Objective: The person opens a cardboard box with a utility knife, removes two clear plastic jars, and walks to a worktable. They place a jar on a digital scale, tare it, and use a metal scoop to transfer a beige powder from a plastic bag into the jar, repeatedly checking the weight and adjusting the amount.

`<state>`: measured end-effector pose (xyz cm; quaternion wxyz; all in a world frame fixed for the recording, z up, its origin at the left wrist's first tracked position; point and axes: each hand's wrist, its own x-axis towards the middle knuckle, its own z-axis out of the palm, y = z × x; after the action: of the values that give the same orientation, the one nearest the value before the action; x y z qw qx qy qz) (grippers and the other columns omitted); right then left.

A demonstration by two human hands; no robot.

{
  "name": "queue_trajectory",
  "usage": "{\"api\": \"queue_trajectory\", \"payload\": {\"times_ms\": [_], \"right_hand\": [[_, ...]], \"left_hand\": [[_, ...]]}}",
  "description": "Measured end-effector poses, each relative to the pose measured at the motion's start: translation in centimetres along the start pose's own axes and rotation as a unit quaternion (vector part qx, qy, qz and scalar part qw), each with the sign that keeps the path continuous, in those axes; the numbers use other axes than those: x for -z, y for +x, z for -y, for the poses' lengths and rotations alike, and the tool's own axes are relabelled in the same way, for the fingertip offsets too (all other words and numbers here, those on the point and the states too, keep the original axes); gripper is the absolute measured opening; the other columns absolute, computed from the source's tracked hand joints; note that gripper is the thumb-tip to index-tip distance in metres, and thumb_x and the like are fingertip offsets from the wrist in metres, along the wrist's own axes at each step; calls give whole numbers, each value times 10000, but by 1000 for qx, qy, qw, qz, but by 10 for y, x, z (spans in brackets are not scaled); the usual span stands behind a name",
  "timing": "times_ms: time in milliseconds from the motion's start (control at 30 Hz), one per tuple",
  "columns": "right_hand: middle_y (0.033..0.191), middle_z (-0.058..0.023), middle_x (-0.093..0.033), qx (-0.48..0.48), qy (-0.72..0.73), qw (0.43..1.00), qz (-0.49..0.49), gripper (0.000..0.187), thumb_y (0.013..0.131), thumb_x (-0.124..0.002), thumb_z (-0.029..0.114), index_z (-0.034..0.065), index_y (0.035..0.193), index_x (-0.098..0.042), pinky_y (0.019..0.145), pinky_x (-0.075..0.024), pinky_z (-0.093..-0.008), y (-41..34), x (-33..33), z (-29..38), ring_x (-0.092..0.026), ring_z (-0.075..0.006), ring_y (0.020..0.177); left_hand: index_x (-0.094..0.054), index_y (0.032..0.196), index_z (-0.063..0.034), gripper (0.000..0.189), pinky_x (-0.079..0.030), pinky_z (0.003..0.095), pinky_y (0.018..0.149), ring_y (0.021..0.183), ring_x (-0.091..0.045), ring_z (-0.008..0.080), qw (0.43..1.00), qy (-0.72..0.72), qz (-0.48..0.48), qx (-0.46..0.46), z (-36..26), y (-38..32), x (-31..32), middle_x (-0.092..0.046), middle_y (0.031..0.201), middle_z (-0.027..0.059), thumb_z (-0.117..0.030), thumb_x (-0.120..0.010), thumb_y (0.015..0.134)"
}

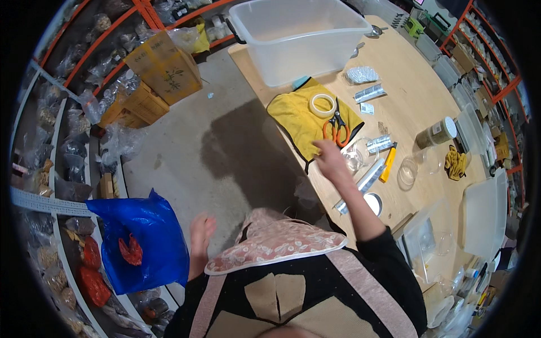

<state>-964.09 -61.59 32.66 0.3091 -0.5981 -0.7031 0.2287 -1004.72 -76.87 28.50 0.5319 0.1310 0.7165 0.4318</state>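
Observation:
My right hand (331,159) is over the near edge of the wooden table (405,93), fingers apart and nothing visible in them. It is just below orange-handled scissors (337,126), which lie on a yellow cloth (296,112) with black edging. A roll of clear tape (323,105) rests on the same cloth, touching the scissors. Right of the hand are a clear plastic container (359,155), a silvery roll (379,144) and a yellow utility knife (388,164). A longer silvery roll (367,181) is beside my wrist. My left hand (203,230), blurred and empty, hangs above the floor.
A translucent plastic tub (296,55) stands at the table's far end. Right of the knife are a filled jar (436,133) and yellow gloves (455,163). A blue plastic bag (143,245) hangs open by the left shelves. Cardboard boxes (167,69) sit on the floor.

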Motion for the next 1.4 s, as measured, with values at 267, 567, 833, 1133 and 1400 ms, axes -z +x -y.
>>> {"api": "queue_trajectory", "payload": {"times_ms": [267, 567, 833, 1133, 1400], "right_hand": [[1109, -236, -559, -45, -51, 997, -36, 409, 821, -574, 154, 15, 1199, -504, 889, -435, -408, 139, -91, -5, -541, -366, 1031], [877, -239, -624, -299, -67, 951, -45, 396, 777, -596, 217, 14, 1113, -543, 751, -457, -481, 287, -90, -81, -591, -412, 838], [520, -27, -515, -344, 537, 743, -204, 194, 856, -542, 221, 52, 765, -571, 384, -290, -202, 222, -24, -53, -430, -99, 385], [951, -180, -614, -109, -267, 955, 72, 230, 801, -527, 190, 37, 943, -625, 761, -471, -435, 240, -8, 9, -604, -314, 818], [885, -181, -645, -398, -270, 876, 26, 224, 827, -492, 180, 89, 974, -635, 722, -505, -402, 279, 190, -150, -626, -314, 854]], "left_hand": [[-589, 1077, -10, 286, -496, 261, 756, 824, -630, 156, 825, 338, 226, -392, -124, 118, -248, -643, 980, 123, -102, -599, 806], [-590, 917, 17, 205, -479, 366, 706, 815, -597, 286, 621, 444, 484, -428, -170, 202, -389, -621, 828, 142, -144, -562, 794], [-162, 1411, -22, 688, -461, 414, 904, 1128, -503, 330, 775, 163, 572, 216, -210, 201, -412, -444, 1261, 256, -496, -349, 949], [-520, 1079, -34, 330, -459, 388, 878, 1003, -551, 214, 833, 30, 458, 310, -208, 163, -479, -571, 1072, 126, -321, -452, 932], [-340, 582, -171, 417, -161, 240, 299, 325, -236, 92, 766, 261, 485, 332, -209, 208, -457, -279, 456, -45, -348, -392, 956]]}}
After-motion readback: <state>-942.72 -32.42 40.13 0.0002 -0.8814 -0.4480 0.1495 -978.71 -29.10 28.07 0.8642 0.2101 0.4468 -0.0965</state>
